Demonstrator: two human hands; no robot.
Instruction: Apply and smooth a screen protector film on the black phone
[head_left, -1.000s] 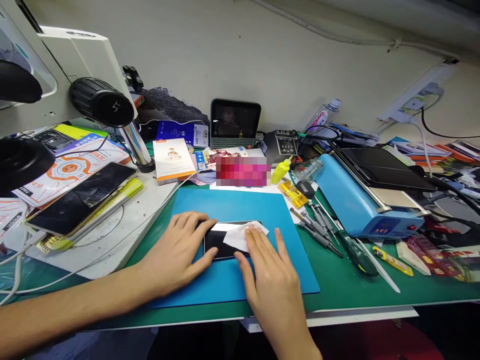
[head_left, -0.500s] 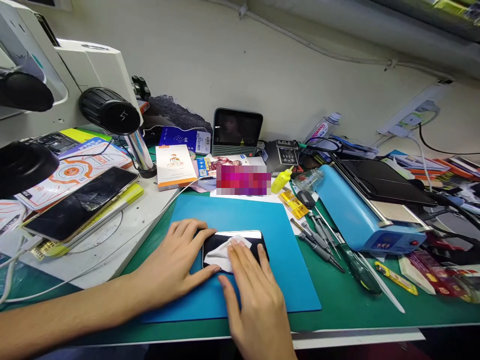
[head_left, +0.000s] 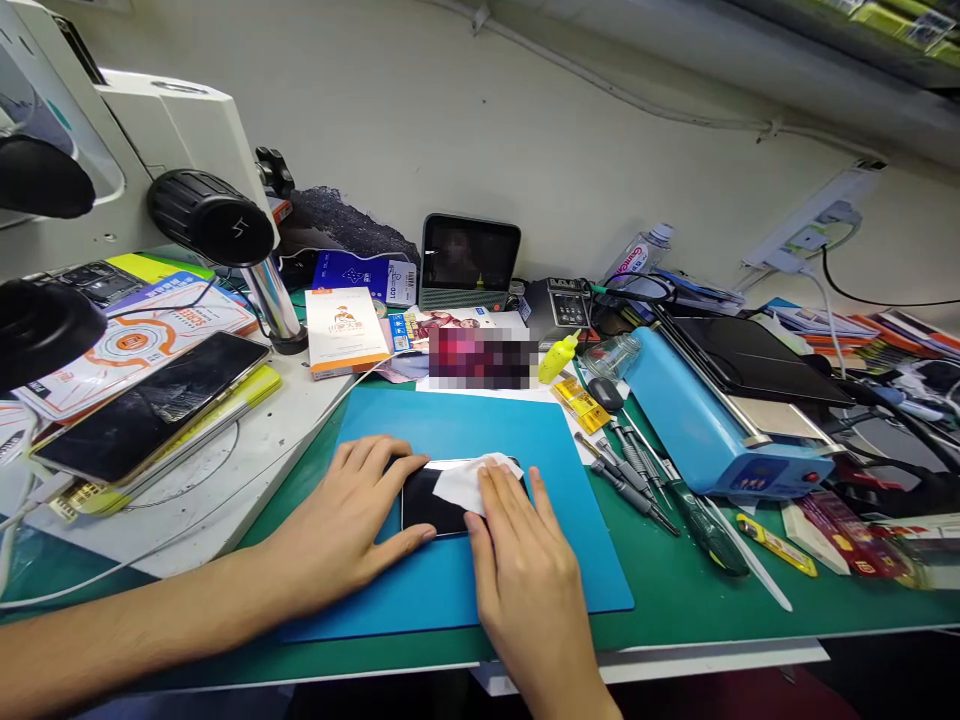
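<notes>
A smartphone (head_left: 429,505) with a dark screen lies flat, lengthwise from left to right, on the blue work mat (head_left: 540,570). My left hand (head_left: 352,510) grips its left end, thumb at the near edge and fingers at the far side. On the right part of the screen, the fingertips of my right hand (head_left: 529,570) press down a crumpled white tissue (head_left: 461,487). Those fingers are stretched and close together over it, and the thumb is at the near edge. My right hand hides the phone's right end.
A microscope (head_left: 210,220) and another phone (head_left: 150,405) stand at left. Beyond the mat are an orange-white box (head_left: 345,335) and a yellow bottle (head_left: 559,358). Screwdrivers (head_left: 630,490), a green-handled tool (head_left: 709,530), a yellow cutter (head_left: 776,545) and a blue machine (head_left: 697,420) are at right.
My right hand has slid the tissue rightward and slightly away across the screen, uncovering more of the phone's left and middle. My left hand stays on the phone's left end.
</notes>
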